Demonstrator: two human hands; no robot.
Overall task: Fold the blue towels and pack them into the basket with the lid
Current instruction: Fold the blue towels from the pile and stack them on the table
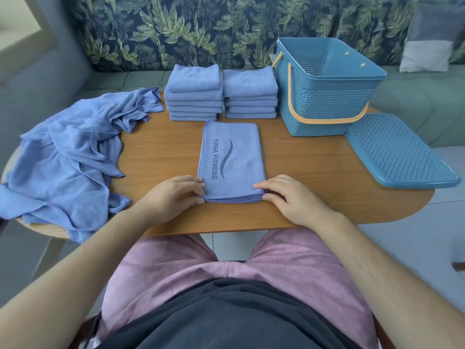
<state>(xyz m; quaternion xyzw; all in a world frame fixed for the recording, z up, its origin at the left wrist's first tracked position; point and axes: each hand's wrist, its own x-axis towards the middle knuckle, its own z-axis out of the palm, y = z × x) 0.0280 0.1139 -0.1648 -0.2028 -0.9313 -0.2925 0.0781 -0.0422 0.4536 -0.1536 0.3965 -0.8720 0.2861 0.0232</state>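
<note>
A half-folded blue towel (232,159) printed "YOGA FITNESS" lies flat in the middle of the wooden table (314,177). My left hand (173,195) pinches its near left corner, thumb under the layered edge. My right hand (286,195) pinches the near right corner the same way. Two stacks of folded blue towels (195,94) (250,93) stand side by side at the back. An open blue basket (324,86) with an orange handle stands to their right, nothing visible inside. Its blue lid (400,152) lies flat on the table at the right.
A heap of unfolded blue towels (70,159) covers the table's left end and hangs over the edge. Behind the table runs a sofa with a leaf-patterned back (201,28) and a grey cushion (430,39). My lap sits under the near table edge.
</note>
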